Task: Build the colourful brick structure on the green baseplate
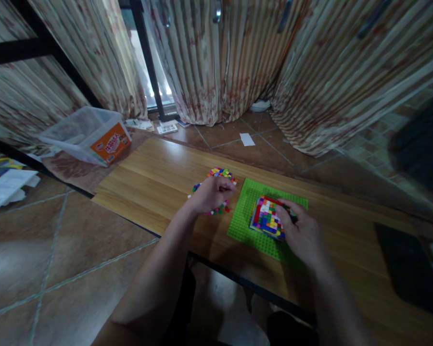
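Observation:
A green baseplate (243, 214) lies on the wooden table, with a low block of many-coloured toy bricks (267, 216) on it. My right hand (301, 233) is closed round the right side of this block, thumb on its top near the right edge and fingers along the far side. Left of the plate, my left hand (214, 192) hovers over or at a pile of small loose toy bricks (222, 173), partly hiding it. Its fingers are curled together in a pinch; whether a brick is between them cannot be made out.
The wooden table (147, 178) runs across the view. A dark flat object (404, 259) lies at its right end. Beyond the left end stands a clear plastic bin (90, 134) with an orange label. Papers (247, 139) lie on the tiled floor before striped curtains (220, 62).

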Demonstrator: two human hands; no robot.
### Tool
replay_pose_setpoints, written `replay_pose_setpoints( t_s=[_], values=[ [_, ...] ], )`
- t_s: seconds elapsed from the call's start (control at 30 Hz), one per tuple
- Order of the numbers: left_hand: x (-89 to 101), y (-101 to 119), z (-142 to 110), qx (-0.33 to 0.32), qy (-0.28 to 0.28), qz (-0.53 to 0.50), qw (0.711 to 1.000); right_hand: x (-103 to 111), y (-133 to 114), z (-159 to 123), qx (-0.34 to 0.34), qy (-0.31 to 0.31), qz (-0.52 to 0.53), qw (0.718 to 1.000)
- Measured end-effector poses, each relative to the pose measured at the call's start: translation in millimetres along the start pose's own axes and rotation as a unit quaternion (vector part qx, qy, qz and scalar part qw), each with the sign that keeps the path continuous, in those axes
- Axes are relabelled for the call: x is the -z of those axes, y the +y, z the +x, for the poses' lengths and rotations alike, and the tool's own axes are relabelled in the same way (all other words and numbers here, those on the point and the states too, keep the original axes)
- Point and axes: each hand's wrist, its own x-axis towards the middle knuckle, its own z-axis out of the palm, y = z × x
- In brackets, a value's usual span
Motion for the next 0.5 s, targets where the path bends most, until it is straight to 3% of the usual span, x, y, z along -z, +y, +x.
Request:
replay_pose_setpoints(
  t_s=[0.17,0.5],
  values=[
    [19.9,-7.8,-14.2,0.019,-0.066,0.117,0.991,-0.4,1.7,-0.2,0.013,0.005,-0.005,1.0],
    [5.2,-0.4,-17.6,-0.047,-0.096,0.279,0.954,0.0,-0.3,0.5,-0.007,0.002,-0.006,1.0]
  ],
)
